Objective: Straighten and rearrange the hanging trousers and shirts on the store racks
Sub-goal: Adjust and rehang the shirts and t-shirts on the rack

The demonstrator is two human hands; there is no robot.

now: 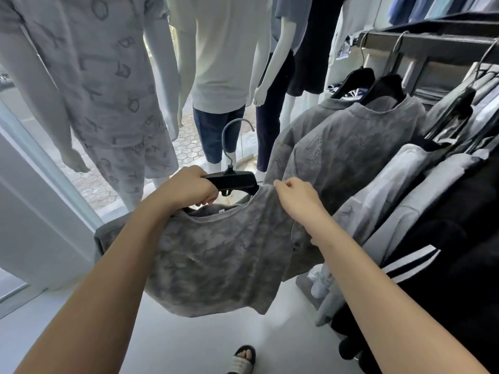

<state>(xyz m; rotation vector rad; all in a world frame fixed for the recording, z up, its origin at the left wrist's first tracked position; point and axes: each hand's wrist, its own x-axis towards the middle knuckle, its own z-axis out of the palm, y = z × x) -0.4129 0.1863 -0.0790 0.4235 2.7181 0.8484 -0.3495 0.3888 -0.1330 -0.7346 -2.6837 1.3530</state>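
Observation:
A mottled grey T-shirt [216, 252] hangs off the rack in front of me on a black hanger [235, 180] with a metal hook. My left hand [189, 188] grips the hanger's left end and the shirt's collar. My right hand [294, 194] pinches the shirt's right shoulder seam beside the hanger's right end. To the right, two matching grey T-shirts [351, 141] hang on black hangers from the dark rack rail [432, 41].
More grey, white and black garments [445, 211] fill the rack at the right. Several dressed mannequins [108, 90] stand ahead by the window. A white wall panel is at the left. My sandalled foot [243, 360] is on the pale floor below.

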